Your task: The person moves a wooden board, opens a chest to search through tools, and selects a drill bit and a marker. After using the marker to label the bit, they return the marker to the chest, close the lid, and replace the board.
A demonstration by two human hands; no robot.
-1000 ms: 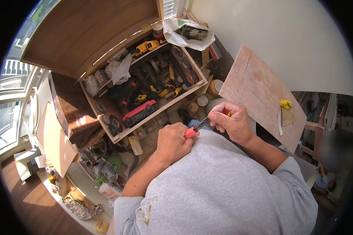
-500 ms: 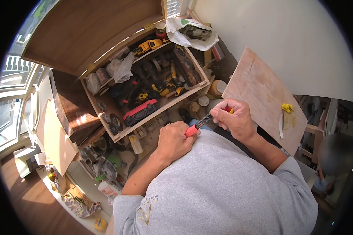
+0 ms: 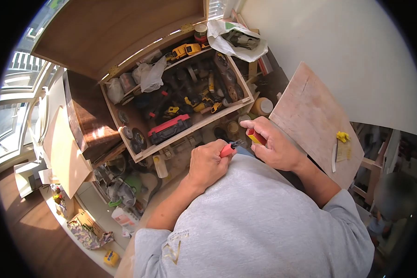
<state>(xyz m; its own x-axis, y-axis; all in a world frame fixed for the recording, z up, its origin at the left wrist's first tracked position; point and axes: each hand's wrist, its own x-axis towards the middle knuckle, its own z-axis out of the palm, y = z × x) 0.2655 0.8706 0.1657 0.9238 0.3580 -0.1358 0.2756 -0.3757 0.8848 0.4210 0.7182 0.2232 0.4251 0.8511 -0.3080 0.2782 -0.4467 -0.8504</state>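
My left hand (image 3: 207, 163) is closed around a red holder (image 3: 226, 150), in front of the grey shirt. Dark metal pieces that look like drill bits (image 3: 236, 143) stick out of the holder's upper end. To the right, my right hand (image 3: 278, 146) grips a small red and yellow case (image 3: 255, 136) between thumb and fingers, with the index finger stretched out past it. A gap separates the case from the bits. My left palm hides the lower part of the holder.
Ahead stands an open wooden tool chest (image 3: 194, 129) with yellow power tools (image 3: 186, 50), grinding discs and a red-black case (image 3: 170, 129). A white bag (image 3: 238, 39) lies at its far corner. A plywood board (image 3: 310, 111) leans on the right. Another person (image 3: 380, 222) is at far right.
My right hand has drawn away from the dark bits, and the red and yellow case now shows more fully in it. The left hand keeps the red holder. The view has shifted slightly.
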